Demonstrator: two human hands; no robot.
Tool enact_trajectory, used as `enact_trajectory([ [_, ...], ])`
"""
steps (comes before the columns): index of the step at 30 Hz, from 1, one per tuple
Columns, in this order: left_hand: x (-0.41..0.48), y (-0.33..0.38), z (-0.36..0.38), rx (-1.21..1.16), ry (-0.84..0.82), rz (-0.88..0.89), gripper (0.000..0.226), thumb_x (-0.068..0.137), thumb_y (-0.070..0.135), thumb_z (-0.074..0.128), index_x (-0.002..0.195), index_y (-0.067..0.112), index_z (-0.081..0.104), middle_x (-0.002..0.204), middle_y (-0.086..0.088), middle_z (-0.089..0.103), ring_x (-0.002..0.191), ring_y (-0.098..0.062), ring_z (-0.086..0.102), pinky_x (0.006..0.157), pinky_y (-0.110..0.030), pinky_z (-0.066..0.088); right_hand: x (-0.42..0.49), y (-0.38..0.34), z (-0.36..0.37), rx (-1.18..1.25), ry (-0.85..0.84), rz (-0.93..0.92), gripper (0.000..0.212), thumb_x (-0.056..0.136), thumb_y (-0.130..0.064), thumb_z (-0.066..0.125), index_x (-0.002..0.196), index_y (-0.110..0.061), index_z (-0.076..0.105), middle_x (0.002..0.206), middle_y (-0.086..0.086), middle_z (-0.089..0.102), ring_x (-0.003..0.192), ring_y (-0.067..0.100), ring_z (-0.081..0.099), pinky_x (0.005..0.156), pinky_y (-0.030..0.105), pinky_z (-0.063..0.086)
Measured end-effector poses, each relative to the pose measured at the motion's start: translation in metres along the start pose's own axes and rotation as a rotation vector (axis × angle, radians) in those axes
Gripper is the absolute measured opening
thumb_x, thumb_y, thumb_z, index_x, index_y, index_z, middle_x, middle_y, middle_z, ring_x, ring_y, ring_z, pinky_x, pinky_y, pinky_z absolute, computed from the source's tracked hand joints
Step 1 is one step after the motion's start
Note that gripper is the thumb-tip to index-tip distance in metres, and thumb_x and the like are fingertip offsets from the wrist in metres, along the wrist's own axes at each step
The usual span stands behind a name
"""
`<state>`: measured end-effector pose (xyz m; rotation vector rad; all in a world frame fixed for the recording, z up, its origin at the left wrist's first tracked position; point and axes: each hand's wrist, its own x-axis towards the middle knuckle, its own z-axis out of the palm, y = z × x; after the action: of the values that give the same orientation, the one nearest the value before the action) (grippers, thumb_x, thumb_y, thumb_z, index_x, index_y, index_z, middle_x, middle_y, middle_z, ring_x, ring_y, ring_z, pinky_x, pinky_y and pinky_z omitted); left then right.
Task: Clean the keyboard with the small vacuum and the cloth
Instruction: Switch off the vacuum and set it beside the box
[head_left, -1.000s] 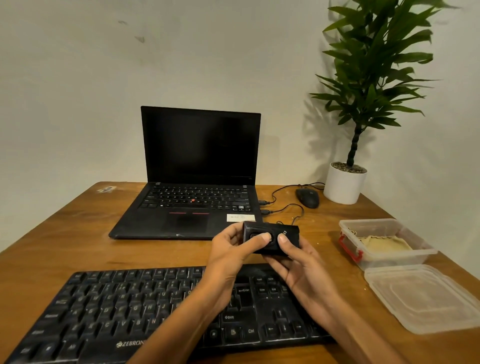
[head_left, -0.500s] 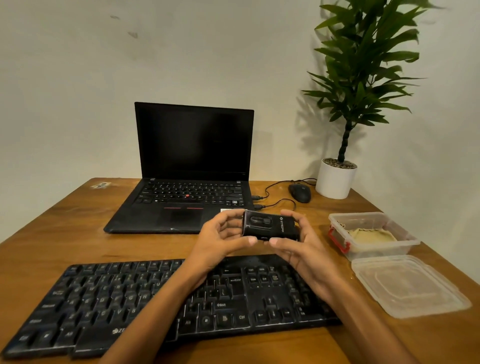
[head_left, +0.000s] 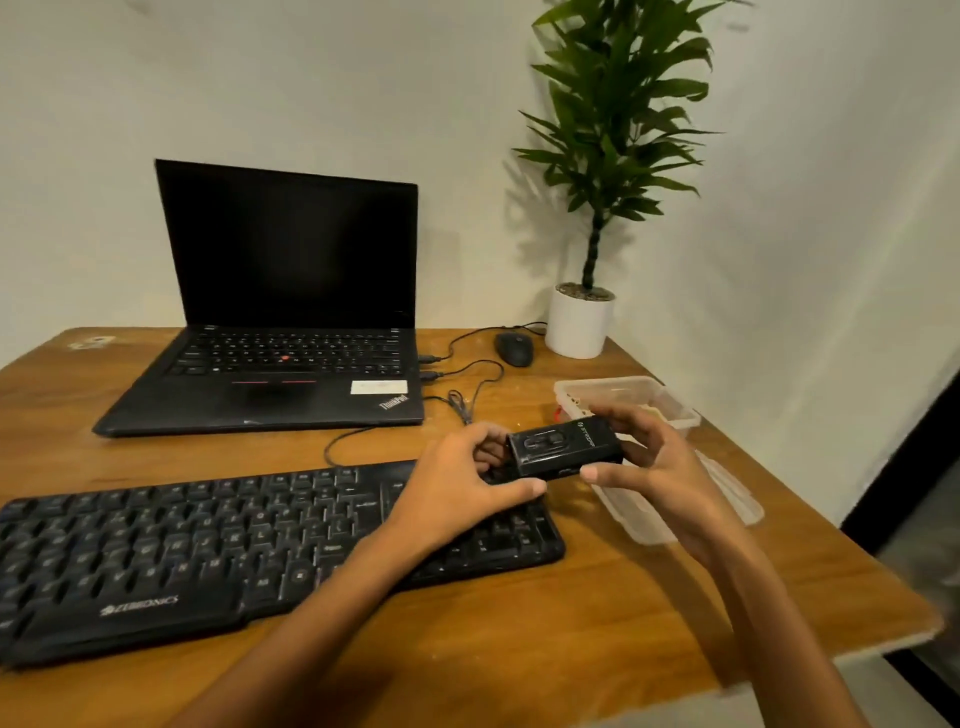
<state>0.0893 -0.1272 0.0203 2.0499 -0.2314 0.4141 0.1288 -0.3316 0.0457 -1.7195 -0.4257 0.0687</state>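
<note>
Hands: left hand (head_left: 457, 480) and right hand (head_left: 657, 470) are both gripping the small vacuum (head_left: 563, 451) above the keyboard (head_left: 208, 551).
Writing: "ZEBRONICS" is showing on the keyboard; "ThinkPad" on the laptop (head_left: 280, 332).

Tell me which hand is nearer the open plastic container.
Right. The right hand grips the vacuum just in front of the container; the left hand holds its other end, over the keyboard.

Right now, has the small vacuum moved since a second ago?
Yes. Against the keyboard, the small vacuum has shifted right: it now hangs over the keyboard's right end, near the plastic container.
</note>
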Motion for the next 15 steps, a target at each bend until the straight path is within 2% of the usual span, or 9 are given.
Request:
enact_trajectory([
  [3,0.001,0.011,0.031,0.030,-0.057,0.022,0.046,0.065,0.040,0.080,0.103,0.022,0.063,0.093,0.011,0.065,0.088,0.000,0.059,0.081,-0.022,0.051,-0.018,0.007,-0.032,-0.037,0.044,0.024,0.069,0.055,-0.010,0.080,0.119,-0.025,0.056,0.116,-0.010,0.061,0.103,0.009,0.060,0.077,0.024,0.054],
  [7,-0.001,0.024,0.066,0.156,-0.124,0.078,0.061,0.064,0.060,0.071,0.111,0.022,0.062,0.102,0.009,0.066,0.092,-0.001,0.059,0.082,-0.028,0.052,-0.040,0.019,-0.070,-0.049,0.082,0.045,0.065,0.061,-0.001,0.077,0.119,-0.020,0.056,0.116,-0.006,0.062,0.104,0.009,0.061,0.072,0.020,0.054],
  [12,-0.005,0.037,0.093,0.338,-0.214,0.110,0.065,0.068,0.066,0.063,0.118,0.025,0.056,0.119,0.007,0.059,0.107,-0.009,0.051,0.089,-0.030,0.046,-0.061,0.033,-0.100,-0.149,0.105,0.103,0.065,0.059,-0.010,0.080,0.118,-0.021,0.056,0.116,-0.004,0.061,0.108,0.010,0.056,0.082,0.022,0.048],
  [15,-0.006,0.042,0.103,0.408,-0.242,0.135,0.064,0.069,0.069,0.059,0.118,0.027,0.055,0.123,0.008,0.054,0.116,-0.008,0.045,0.090,-0.028,0.039,-0.070,0.040,-0.110,-0.166,0.136,0.124,0.060,0.063,-0.005,0.079,0.116,-0.021,0.057,0.111,-0.006,0.062,0.104,0.009,0.057,0.075,0.018,0.049],
])
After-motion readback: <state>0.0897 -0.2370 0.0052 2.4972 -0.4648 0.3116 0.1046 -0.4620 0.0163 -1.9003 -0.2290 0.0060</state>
